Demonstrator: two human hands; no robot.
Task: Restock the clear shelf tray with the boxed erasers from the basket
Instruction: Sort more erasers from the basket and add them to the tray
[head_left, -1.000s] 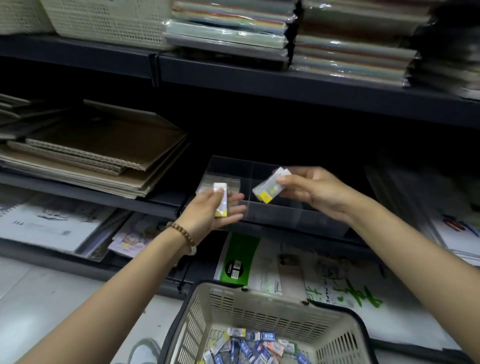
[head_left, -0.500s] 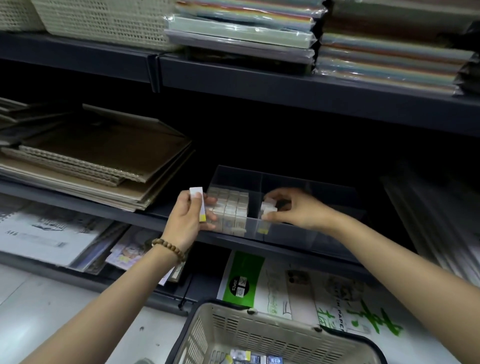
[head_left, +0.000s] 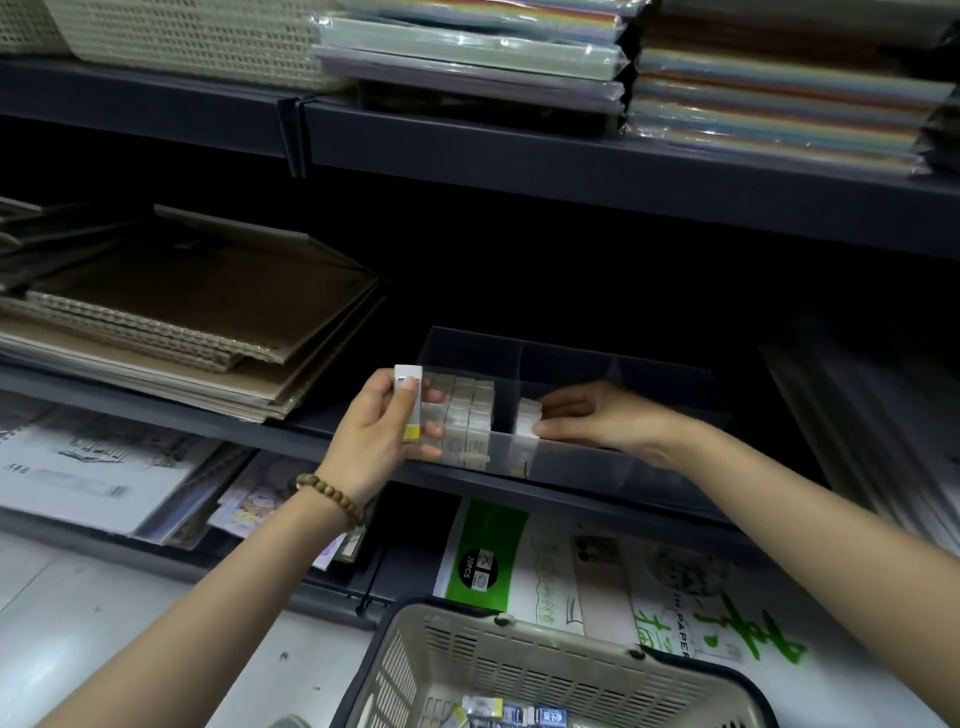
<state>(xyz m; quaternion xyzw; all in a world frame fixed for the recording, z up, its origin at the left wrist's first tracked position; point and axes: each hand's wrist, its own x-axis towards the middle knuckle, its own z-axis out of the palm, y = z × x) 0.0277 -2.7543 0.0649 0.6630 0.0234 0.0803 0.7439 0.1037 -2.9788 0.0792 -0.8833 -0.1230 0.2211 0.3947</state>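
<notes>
Clear tray (head_left: 665, 379), boxed erasers (head_left: 467, 415) packed inside (left compartment), basket (head_left: 519, 649) below

Dark metal middle shelf (head_left: 156, 408), dim store light | above it: upper shelf (head_left: 519, 150) holding woven bins (head_left: 197, 41) and wrapped coloured paper stacks (head_left: 779, 88) | on it, left: brown sketchpads (head_left: 197, 306) | below it: drawing pads (head_left: 88, 467), green-labelled paper pack (head_left: 488, 551), pale floor (head_left: 78, 623)

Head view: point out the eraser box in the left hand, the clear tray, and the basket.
eraser box (head_left: 412, 431), head view, yellow lower end.
clear tray (head_left: 566, 358), head view, back wall.
basket (head_left: 519, 660), head view, far slotted wall.
</notes>
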